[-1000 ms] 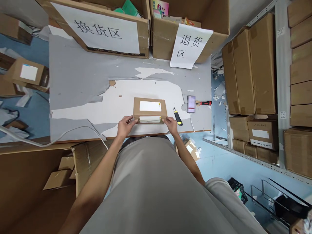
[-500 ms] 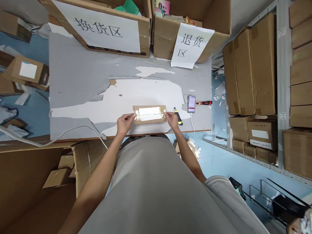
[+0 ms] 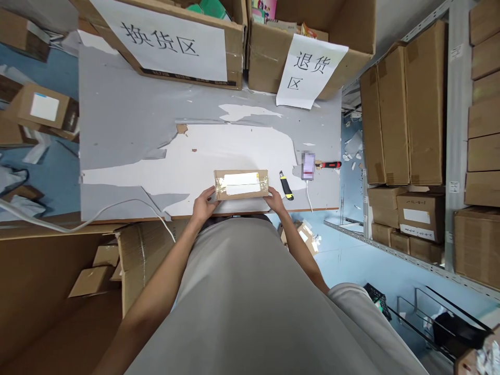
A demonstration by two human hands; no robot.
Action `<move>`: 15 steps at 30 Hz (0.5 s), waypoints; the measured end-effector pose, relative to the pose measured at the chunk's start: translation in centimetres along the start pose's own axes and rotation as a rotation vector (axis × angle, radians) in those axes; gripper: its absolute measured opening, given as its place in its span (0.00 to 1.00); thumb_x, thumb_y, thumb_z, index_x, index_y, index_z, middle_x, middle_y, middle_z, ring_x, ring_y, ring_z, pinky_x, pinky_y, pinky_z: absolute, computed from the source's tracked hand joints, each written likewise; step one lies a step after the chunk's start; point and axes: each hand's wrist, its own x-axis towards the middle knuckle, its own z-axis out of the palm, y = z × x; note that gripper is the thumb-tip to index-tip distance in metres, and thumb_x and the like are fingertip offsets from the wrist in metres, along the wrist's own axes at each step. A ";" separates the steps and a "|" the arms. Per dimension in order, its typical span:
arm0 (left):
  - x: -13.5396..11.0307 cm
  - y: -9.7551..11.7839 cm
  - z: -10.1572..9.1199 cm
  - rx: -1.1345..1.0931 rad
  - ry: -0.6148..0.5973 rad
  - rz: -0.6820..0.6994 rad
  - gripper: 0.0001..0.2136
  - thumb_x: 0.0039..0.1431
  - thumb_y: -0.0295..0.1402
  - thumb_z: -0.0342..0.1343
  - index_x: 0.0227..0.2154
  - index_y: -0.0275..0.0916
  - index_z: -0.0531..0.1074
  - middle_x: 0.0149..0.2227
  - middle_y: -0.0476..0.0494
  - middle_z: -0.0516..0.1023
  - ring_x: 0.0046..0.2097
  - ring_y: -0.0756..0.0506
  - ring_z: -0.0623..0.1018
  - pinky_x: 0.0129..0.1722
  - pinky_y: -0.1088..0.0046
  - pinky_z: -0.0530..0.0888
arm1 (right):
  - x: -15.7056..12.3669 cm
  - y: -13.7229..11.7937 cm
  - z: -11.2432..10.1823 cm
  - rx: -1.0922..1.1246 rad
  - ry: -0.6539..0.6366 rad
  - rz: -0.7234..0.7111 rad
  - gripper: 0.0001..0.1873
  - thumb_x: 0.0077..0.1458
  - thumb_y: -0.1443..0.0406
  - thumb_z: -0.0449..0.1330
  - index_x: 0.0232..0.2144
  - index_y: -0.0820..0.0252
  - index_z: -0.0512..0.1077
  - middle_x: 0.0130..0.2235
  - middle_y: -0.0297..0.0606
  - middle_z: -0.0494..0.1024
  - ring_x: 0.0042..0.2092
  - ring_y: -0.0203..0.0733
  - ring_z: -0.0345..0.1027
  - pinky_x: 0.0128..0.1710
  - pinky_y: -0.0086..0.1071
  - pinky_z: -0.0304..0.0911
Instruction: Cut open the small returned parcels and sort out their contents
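Note:
A small flat cardboard box (image 3: 242,195) with white labels and clear shiny tape at its ends is at the front of the worktable. My left hand (image 3: 204,205) grips its near left end, thumb and fingers closed at the corner. At the opposite end, my right hand (image 3: 275,200) holds the near right corner, its fingertips partly hidden by the box. Just right of that hand lies a black and yellow utility knife (image 3: 286,186). Farther right are a phone (image 3: 308,165) with a white cable and a tool with a red and black handle (image 3: 331,164).
Two large open cartons with paper signs, the left carton (image 3: 234,62) and right carton (image 3: 267,65), stand along the table's (image 3: 117,120) back. A white cable (image 3: 113,207) crosses the front left edge. Shelves with boxes (image 3: 424,104) rise on the right; a big open carton (image 3: 42,291) sits lower left.
Both hands have shifted from the top of the box's ends to its near lower corners. The box now shows more of its front side, and the glare on its labels has faded.

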 end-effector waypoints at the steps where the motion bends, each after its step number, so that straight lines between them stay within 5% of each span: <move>1: 0.0 0.3 0.1 -0.016 0.003 0.002 0.29 0.52 0.41 0.74 0.58 0.38 0.88 0.70 0.28 0.83 0.73 0.24 0.80 0.77 0.45 0.76 | 0.2 -0.1 -0.1 -0.003 0.004 -0.005 0.23 0.59 0.62 0.67 0.56 0.57 0.85 0.64 0.49 0.87 0.67 0.58 0.81 0.67 0.49 0.81; 5: 0.2 1.3 -0.2 -0.088 0.030 0.005 0.26 0.55 0.44 0.73 0.55 0.38 0.90 0.63 0.33 0.89 0.67 0.28 0.85 0.75 0.47 0.79 | 0.7 -0.9 -1.0 -0.029 0.023 -0.028 0.12 0.62 0.56 0.69 0.45 0.53 0.85 0.53 0.44 0.87 0.59 0.55 0.83 0.69 0.48 0.79; 9: 1.1 1.9 -0.8 -0.057 0.090 0.001 0.26 0.61 0.47 0.71 0.56 0.36 0.90 0.59 0.32 0.91 0.63 0.29 0.87 0.71 0.50 0.81 | 1.1 -1.7 -1.5 -0.172 0.067 -0.072 0.17 0.72 0.48 0.65 0.37 0.52 0.80 0.45 0.43 0.83 0.51 0.52 0.81 0.63 0.45 0.79; 15: 2.5 1.7 -0.8 0.116 0.064 -0.111 0.21 0.62 0.46 0.69 0.52 0.38 0.90 0.51 0.34 0.93 0.59 0.27 0.89 0.69 0.49 0.81 | 1.7 -1.9 -0.1 -0.338 0.056 -0.006 0.13 0.72 0.53 0.68 0.38 0.52 0.81 0.41 0.44 0.84 0.50 0.55 0.80 0.59 0.45 0.79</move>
